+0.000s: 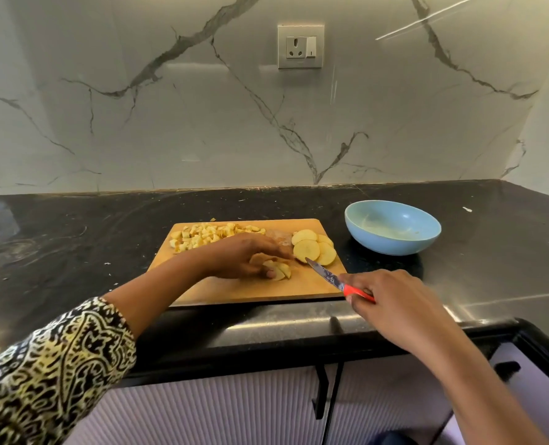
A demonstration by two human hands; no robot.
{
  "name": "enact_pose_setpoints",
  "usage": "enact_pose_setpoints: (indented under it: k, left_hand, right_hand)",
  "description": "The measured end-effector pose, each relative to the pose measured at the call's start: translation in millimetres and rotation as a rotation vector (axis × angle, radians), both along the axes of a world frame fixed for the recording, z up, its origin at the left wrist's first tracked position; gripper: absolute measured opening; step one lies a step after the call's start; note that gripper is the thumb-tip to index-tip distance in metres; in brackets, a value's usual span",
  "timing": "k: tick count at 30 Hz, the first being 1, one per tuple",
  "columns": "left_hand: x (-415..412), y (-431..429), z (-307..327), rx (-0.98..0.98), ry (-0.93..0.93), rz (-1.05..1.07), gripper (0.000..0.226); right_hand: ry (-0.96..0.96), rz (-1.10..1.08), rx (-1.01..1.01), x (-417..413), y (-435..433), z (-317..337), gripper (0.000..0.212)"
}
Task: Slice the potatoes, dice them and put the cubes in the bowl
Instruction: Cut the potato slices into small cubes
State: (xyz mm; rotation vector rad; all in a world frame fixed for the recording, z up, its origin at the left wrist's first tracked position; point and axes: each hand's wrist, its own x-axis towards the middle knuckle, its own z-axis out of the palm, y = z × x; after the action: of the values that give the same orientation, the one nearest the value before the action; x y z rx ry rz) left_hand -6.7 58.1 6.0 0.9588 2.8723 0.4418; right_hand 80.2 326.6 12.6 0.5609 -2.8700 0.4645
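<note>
Pinning a half-cut potato slice near the middle of the cutting board with the left hand, grip curled down over the pieces and pressing them, probably to hold the strips bunched for crosswise cutting into cubes rather than scattered bits. Clamping the right hand round the red handle of the knife at five o'clock of the board, grip closed on it, blade pointed toward eleven o'clock and slanted down, tip reaching the near edge of the round slices; cannot tell contact from a near miss there. Finding those uncut slices overlapped at two o'clock, within easy reach of the holding hand yet off to the side of the pieces under the blade. Noting the finished cubes heaped along the far edge, from ten to twelve o'clock, seemingly to free cutting room in the middle. Spotting the blue bowl on the dark worktop just off the board at two o'clock, on the knife hand's side, handy for scraping cubes across; showing no cubes inside. Judging the work as mid-dicing: several slices to go, transfer to the bowl not yet begun. Flagging the fingertips nearest the blade as the likeliest hazard.
</note>
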Motion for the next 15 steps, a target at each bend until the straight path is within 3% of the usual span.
enact_pose_setpoints:
  k: [6,12,15]
  left_hand:
    - [-3.7,-0.1,-2.7,0.04,0.036,0.032,0.028]
    - [18.0,-10.6,-21.5,-0.009,0.363,0.382,0.028]
    - [30.7,-9.3,-23.4,0.019,0.405,0.444,0.033]
  right_hand:
    - [-0.016,0.009,-0.049,-0.7,-8.4,-14.7,0.034]
    - [-0.022,0.044,-0.089,-10.1,-32.4,-19.4,0.037]
    - [0.017,0.028,-0.052,-14.3,-46.4,-23.9,0.034]
